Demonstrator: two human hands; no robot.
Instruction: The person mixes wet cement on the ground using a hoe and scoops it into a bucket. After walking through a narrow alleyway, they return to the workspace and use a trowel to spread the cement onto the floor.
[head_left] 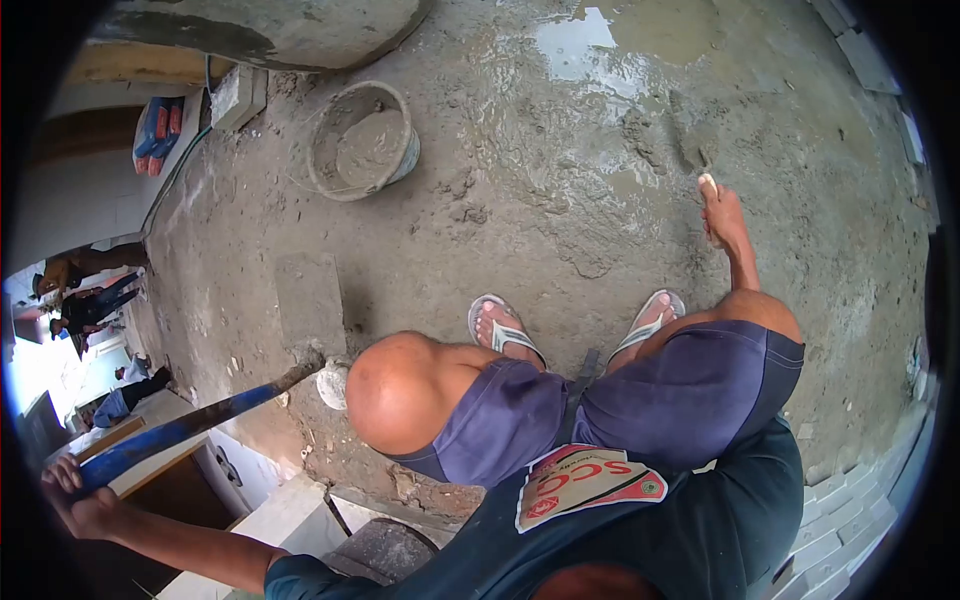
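Observation:
My left hand (80, 500), at the lower left, is closed round the blue handle of a hoe (180, 428). The hoe's flat, mortar-caked blade (308, 295) rests on the ground left of my left knee. My right hand (724, 218) reaches forward, wrapped round the pale handle of a trowel (708, 187). The trowel's blade is hard to make out against wet mortar (645, 140). Left of that mortar stands a bucket (408, 160) with grey mortar inside.
A large round-edged container (330, 40) stands at the top left. Past it are a block (238, 98), a hose (178, 170) and red-and-blue bags (158, 135). Several people (90, 305) are at the far left. Water (575, 45) pools ahead; stacked tiles (840, 520) lie right.

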